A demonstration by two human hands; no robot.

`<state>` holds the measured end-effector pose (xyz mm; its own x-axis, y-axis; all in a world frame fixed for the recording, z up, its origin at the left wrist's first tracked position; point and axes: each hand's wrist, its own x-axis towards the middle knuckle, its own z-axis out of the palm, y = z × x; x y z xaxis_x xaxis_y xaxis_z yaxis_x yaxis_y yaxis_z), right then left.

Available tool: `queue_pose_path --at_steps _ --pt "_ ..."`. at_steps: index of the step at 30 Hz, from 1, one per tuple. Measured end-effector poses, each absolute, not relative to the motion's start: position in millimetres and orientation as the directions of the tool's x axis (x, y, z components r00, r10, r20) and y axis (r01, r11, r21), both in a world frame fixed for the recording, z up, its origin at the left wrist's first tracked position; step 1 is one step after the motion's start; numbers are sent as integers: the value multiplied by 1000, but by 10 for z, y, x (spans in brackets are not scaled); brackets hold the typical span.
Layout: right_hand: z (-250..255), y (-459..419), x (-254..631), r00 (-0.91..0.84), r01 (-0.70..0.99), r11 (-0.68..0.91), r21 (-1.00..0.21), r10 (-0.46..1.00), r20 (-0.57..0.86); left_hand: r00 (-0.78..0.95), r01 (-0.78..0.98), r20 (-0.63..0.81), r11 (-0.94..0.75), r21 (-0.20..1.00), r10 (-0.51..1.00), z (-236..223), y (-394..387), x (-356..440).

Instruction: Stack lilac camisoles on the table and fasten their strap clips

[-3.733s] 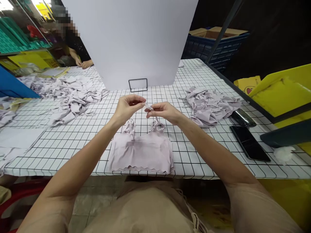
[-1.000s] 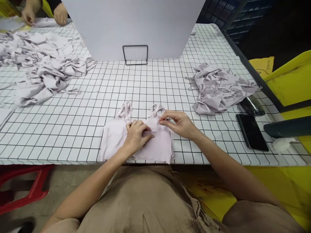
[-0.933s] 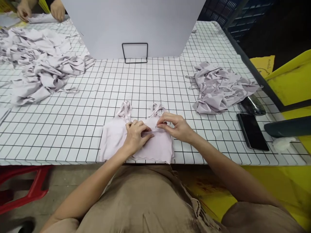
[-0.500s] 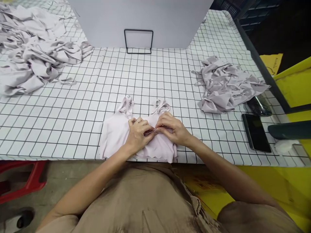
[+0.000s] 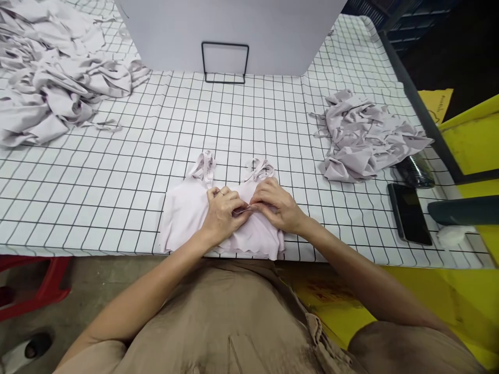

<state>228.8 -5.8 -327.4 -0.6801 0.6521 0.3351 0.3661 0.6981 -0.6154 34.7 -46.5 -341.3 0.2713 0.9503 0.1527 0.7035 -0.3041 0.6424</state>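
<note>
A pale pink strappy top (image 5: 183,213) lies flat at the table's front edge, its two thin straps (image 5: 203,165) pointing away from me. Over its middle, my left hand (image 5: 224,210) is closed in a pinch, with a ring on one finger. My right hand (image 5: 275,204) pinches from the other side, its fingertips meeting the left ones. Between them shows a thin whitish strand (image 5: 241,210), gripped at both ends; whether it is a thread or part of the top's trim I cannot make out. Both hands cover the centre of the top.
Crumpled pinkish garments form a large pile (image 5: 58,88) at the left and a smaller pile (image 5: 358,137) at the right. A black wire stand (image 5: 225,81) rests against a grey-white panel (image 5: 273,36). A phone (image 5: 409,215) and a dark cylinder (image 5: 460,210) lie near the right edge.
The view has shifted slightly. Both hands keep their pinch at the same spot on the top, and the fingertips have hardly moved.
</note>
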Motion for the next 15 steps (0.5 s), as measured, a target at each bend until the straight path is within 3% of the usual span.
queue_pose_path --at_steps 15 --pt "-3302 -52 2279 -684 336 707 -623 637 354 271 696 135 -291 656 953 -3395 -462 351"
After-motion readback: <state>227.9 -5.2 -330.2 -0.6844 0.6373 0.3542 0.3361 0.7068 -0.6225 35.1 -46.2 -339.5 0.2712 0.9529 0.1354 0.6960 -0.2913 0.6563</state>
